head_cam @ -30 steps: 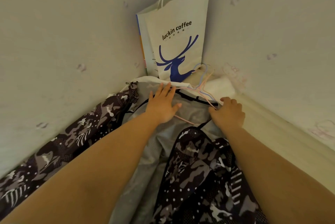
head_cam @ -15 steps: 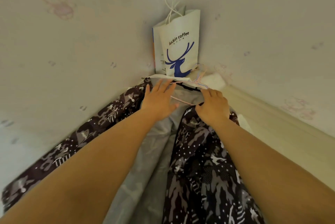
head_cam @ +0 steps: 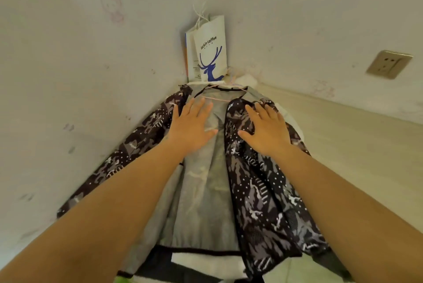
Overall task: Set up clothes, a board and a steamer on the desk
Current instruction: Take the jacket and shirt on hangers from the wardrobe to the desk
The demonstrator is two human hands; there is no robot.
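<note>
A dark camouflage-print jacket with a grey lining lies spread open on a pale desk, its collar toward the wall corner. My left hand lies flat with fingers apart on the grey lining near the collar. My right hand lies flat on the right front panel. A thin pink hanger shows at the collar. A white padded surface with dark bands peeks out under the jacket's hem. No steamer is in view.
A white paper coffee bag with a blue deer stands in the wall corner behind the collar. Walls close in on the left and back. A wall socket sits at the right. Bare desk extends to the right.
Both hands slid back from the collar and now press flat on the jacket. My right hand let go of the fabric it gripped. The view pulled back, showing the hem.
</note>
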